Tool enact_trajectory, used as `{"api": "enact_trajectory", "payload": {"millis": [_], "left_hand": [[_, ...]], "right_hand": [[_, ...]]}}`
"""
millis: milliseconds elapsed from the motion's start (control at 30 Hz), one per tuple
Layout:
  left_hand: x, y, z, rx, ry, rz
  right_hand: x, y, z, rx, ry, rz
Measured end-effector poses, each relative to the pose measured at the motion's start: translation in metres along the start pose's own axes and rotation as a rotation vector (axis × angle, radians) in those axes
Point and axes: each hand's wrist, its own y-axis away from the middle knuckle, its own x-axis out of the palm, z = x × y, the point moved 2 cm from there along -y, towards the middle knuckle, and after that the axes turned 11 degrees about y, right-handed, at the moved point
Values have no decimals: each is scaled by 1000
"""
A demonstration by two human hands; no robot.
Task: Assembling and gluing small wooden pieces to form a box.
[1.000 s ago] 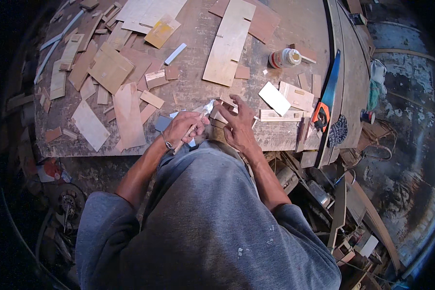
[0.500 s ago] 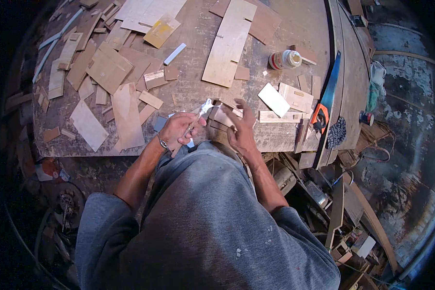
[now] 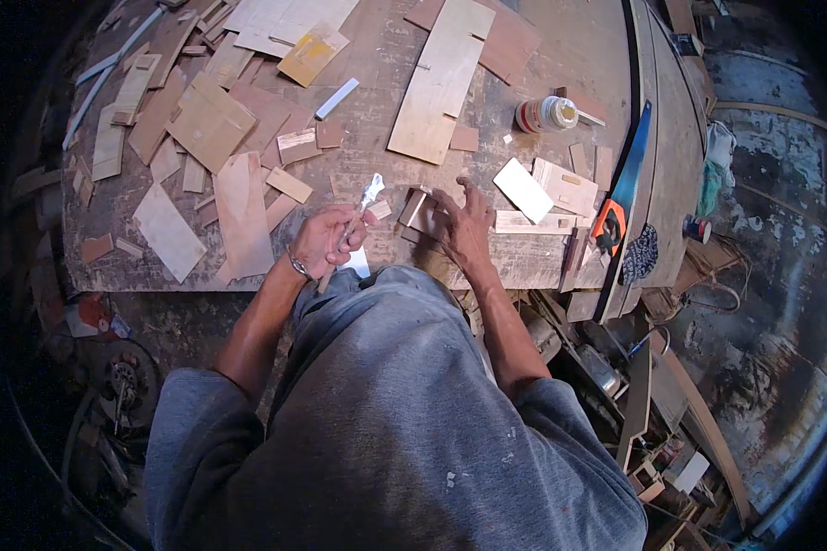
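My left hand [image 3: 331,241] is closed round a slim wooden stick [image 3: 323,275] with a white, glue-smeared tip [image 3: 371,190] pointing up and away from me. My right hand [image 3: 464,225] grips a small assembly of wooden pieces [image 3: 413,209] at the bench's near edge, fingers curved over its right side; its underside is hidden. A small pale block [image 3: 379,210] lies between my hands. A white rectangular piece [image 3: 524,190] rests on other boards right of my right hand.
The worn workbench [image 3: 340,110] holds scattered plywood offcuts [image 3: 211,119], a long pale board [image 3: 436,83], an open jar [image 3: 542,115], an orange-handled saw [image 3: 608,225] and a patterned cloth [image 3: 640,253]. Wood scraps [image 3: 689,404] and metal parts crowd the floor beside me.
My left hand has moved left with the stick, raising its white tip away from the wooden pieces. My right hand has shifted slightly right, its fingers more curled over them.
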Motion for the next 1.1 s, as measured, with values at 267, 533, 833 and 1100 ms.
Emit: {"api": "enact_trajectory", "payload": {"millis": [267,533,833,1100], "left_hand": [[5,1,-1,29,8,-62],[8,3,-5,49,7,-41],[11,6,-5,71,22,-32],[8,2,-5,75,16,-18]], "right_hand": [[-5,9,-8,-20,94,-17],[-14,11,-8,48,128,-13],[-9,4,-5,-105,151,-30],[-10,11,4,-123,-28,-48]]}}
